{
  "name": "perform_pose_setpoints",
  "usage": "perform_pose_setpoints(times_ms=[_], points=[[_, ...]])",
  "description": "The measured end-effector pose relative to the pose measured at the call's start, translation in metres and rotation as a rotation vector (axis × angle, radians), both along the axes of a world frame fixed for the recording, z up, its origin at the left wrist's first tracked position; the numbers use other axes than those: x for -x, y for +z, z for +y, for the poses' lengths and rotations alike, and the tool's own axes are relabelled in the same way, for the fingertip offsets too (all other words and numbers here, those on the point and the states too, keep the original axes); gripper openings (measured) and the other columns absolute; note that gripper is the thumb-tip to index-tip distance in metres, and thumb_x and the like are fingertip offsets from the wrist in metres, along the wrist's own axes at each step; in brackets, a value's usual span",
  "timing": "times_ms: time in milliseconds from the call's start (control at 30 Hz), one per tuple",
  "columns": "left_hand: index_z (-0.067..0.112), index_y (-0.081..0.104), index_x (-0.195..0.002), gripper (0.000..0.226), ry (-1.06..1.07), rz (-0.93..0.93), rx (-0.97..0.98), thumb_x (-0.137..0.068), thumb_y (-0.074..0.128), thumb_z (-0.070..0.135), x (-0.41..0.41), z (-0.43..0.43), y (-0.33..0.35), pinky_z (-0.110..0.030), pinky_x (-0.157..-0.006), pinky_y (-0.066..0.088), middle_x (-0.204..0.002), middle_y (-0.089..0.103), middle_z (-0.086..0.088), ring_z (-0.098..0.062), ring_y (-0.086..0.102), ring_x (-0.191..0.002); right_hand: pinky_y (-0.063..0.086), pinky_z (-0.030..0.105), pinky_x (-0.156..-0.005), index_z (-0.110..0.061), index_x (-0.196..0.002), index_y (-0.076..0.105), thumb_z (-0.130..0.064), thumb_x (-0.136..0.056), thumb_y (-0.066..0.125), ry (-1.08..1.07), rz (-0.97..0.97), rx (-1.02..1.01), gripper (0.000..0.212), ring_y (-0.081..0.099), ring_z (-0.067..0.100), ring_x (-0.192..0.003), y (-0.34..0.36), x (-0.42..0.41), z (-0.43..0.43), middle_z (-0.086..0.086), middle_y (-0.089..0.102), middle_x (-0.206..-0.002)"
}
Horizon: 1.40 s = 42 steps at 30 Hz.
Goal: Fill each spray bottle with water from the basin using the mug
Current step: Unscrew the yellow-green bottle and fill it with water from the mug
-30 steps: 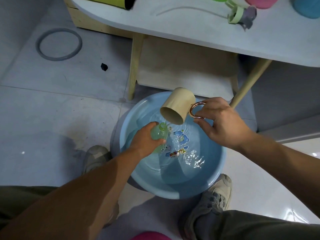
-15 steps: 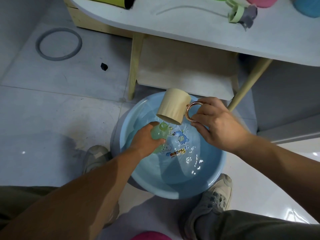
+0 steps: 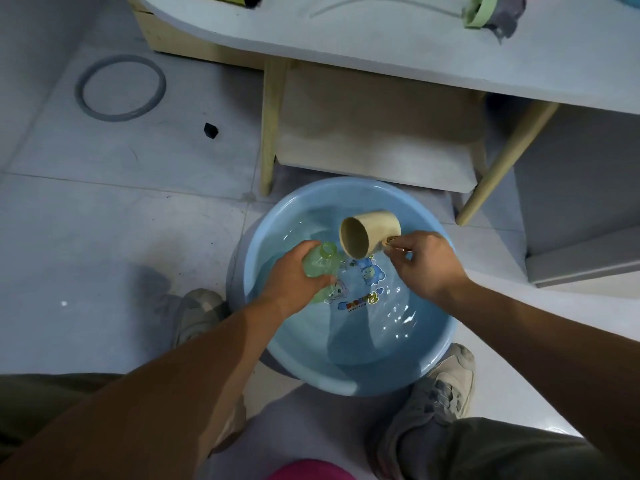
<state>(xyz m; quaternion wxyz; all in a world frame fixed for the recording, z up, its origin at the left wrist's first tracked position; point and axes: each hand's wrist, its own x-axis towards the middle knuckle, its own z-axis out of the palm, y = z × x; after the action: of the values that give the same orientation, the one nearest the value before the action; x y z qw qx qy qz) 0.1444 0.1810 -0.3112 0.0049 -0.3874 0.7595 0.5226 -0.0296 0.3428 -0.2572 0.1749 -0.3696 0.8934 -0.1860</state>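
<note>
Left hand [image 3: 294, 277] wraps the green spray bottle [image 3: 318, 263]; right hand [image 3: 426, 263] pinches the handle of the mug [image 3: 375, 226]. Both hang over water in the basin [image 3: 346, 384], its rim hemmed by my shoes [image 3: 441, 386] near and table legs [image 3: 270, 133] far, with open floor [image 3: 104, 220] to the left. The bottle's neck slants up toward the far right; the mug lies tipped, its mouth facing near-left, just beside the neck. Fingers hide most of the handle.

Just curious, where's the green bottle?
In the head view, the bottle is gripped by the left hand over the basin, just left of the tilted mug.
</note>
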Motion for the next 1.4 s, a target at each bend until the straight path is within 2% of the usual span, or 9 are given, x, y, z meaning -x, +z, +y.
perform_pose_setpoints(times_ms=[167, 267, 600, 733, 867, 1067, 1167, 1267, 1400], points=[[0.026, 0.058, -0.139, 0.069, 0.003, -0.009, 0.009, -0.077, 0.090, 0.028, 0.000, -0.002, -0.001, -0.029, -0.099, 0.049, -0.126, 0.065, 0.006, -0.016, 0.059, -0.117, 0.041, 0.037, -0.087, -0.020, -0.097, 0.075, -0.032, -0.097, 0.050, 0.015, 0.026, -0.254, 0.028, 0.053, 0.040, -0.095, -0.023, -0.002, 0.001, 0.015, 0.069, -0.091], [0.027, 0.058, -0.138, 0.068, 0.007, -0.005, 0.014, -0.078, 0.090, 0.027, 0.001, -0.003, -0.001, -0.024, -0.095, 0.046, -0.124, 0.064, 0.008, -0.014, 0.059, -0.116, 0.047, 0.039, -0.086, -0.019, -0.097, 0.073, -0.042, -0.093, 0.039, 0.018, 0.027, -0.308, 0.041, 0.054, 0.039, -0.100, -0.029, 0.000, 0.000, 0.014, 0.068, -0.092], [0.028, 0.058, -0.136, 0.065, -0.004, 0.005, 0.014, -0.079, 0.089, 0.026, 0.002, -0.002, -0.001, -0.017, -0.092, 0.040, -0.122, 0.063, 0.012, -0.009, 0.056, -0.113, 0.047, 0.035, -0.082, -0.018, -0.105, 0.067, -0.029, -0.096, 0.049, 0.008, 0.013, -0.416, 0.024, 0.043, 0.031, -0.111, -0.040, -0.002, 0.001, 0.010, 0.063, -0.097], [0.029, 0.057, -0.137, 0.065, -0.003, 0.004, 0.007, -0.080, 0.089, 0.025, 0.002, -0.003, -0.001, -0.003, -0.080, 0.037, -0.120, 0.061, 0.014, -0.007, 0.055, -0.111, 0.045, 0.033, -0.079, -0.017, -0.103, 0.068, -0.026, -0.096, 0.047, -0.003, 0.006, -0.417, 0.024, 0.044, 0.031, -0.109, -0.038, -0.004, 0.002, 0.010, 0.062, -0.094], [0.029, 0.057, -0.138, 0.067, -0.001, 0.003, 0.005, -0.079, 0.089, 0.026, 0.002, -0.004, -0.002, -0.018, -0.092, 0.040, -0.122, 0.062, 0.013, -0.008, 0.056, -0.114, 0.045, 0.034, -0.081, -0.019, -0.108, 0.069, -0.027, -0.097, 0.049, -0.004, 0.004, -0.411, 0.025, 0.044, 0.032, -0.112, -0.038, -0.004, 0.001, 0.011, 0.064, -0.096], [0.028, 0.058, -0.136, 0.066, 0.003, 0.004, 0.006, -0.078, 0.090, 0.027, 0.001, -0.003, -0.003, -0.021, -0.094, 0.042, -0.123, 0.064, 0.010, -0.010, 0.056, -0.114, 0.048, 0.034, -0.083, -0.022, -0.115, 0.071, -0.034, -0.099, 0.047, -0.007, -0.036, -0.390, 0.031, 0.050, 0.033, -0.110, -0.036, -0.002, 0.001, 0.014, 0.068, -0.100], [0.028, 0.057, -0.137, 0.067, 0.007, -0.001, 0.006, -0.079, 0.089, 0.027, 0.001, -0.004, -0.002, -0.022, -0.095, 0.042, -0.124, 0.063, 0.010, -0.010, 0.055, -0.115, 0.050, 0.029, -0.071, -0.023, -0.102, 0.075, -0.036, -0.098, 0.051, -0.094, -0.180, -0.327, 0.028, 0.060, 0.029, -0.091, -0.031, 0.000, 0.000, 0.010, 0.068, -0.094], [0.028, 0.057, -0.137, 0.066, 0.006, 0.001, 0.011, -0.079, 0.089, 0.027, 0.002, -0.004, -0.003, -0.022, -0.096, 0.043, -0.125, 0.064, 0.009, -0.012, 0.057, -0.116, 0.041, 0.024, -0.053, -0.021, -0.077, 0.071, -0.038, -0.094, 0.059, -0.229, -0.362, -0.221, 0.028, 0.058, 0.022, -0.069, -0.027, 0.007, 0.000, 0.004, 0.064, -0.075], [0.028, 0.059, -0.135, 0.065, 0.011, 0.011, 0.014, -0.078, 0.090, 0.026, 0.002, -0.004, -0.004, -0.029, -0.101, 0.048, -0.125, 0.066, 0.008, -0.015, 0.059, -0.117, 0.043, 0.026, -0.058, -0.017, -0.076, 0.075, -0.036, -0.089, 0.067, -0.359, -0.514, -0.065, 0.024, 0.053, 0.019, -0.066, -0.017, 0.011, 0.004, 0.016, 0.071, -0.085]])
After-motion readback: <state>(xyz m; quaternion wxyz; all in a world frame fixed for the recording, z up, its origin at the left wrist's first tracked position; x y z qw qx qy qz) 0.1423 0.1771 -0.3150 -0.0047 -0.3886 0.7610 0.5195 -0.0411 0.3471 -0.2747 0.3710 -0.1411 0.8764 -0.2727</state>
